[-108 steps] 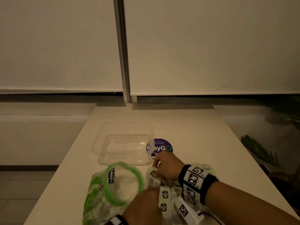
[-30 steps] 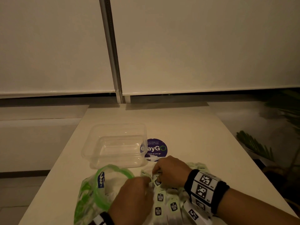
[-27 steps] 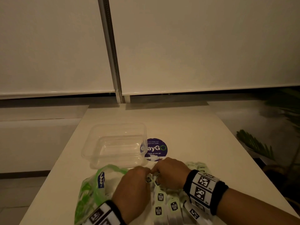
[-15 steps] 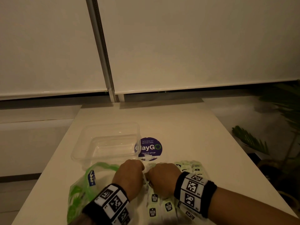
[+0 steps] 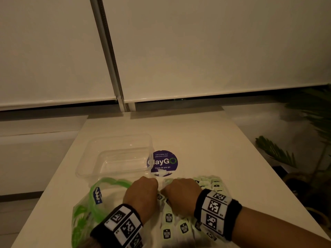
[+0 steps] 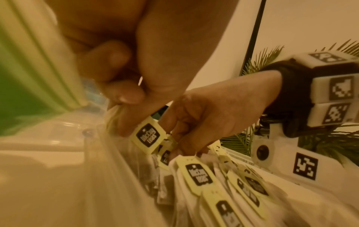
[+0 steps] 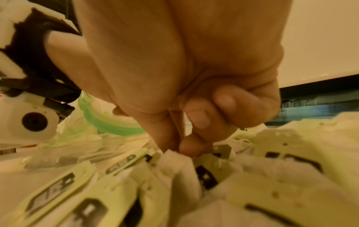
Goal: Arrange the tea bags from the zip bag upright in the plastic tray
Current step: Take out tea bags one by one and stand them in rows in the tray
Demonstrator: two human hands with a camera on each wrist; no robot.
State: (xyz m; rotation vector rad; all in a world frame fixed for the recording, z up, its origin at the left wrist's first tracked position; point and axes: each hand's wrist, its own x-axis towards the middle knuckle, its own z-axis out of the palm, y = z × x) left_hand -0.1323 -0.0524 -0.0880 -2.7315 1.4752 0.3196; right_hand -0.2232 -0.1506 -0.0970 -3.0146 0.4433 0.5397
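Pinching tea bags [image 5: 168, 218] from the pile on the table [image 5: 197, 140], your left hand [image 5: 141, 192] and right hand [image 5: 180, 193] meet just before the plastic tray [image 5: 114, 156], zip bag [image 5: 89, 203] alongside

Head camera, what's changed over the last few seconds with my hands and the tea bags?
The left hand came forward from the near edge and now sits beside the right hand; both pinch at the tea bags heaped on the table. The plastic tray stays empty, and the zip bag lies where it was.
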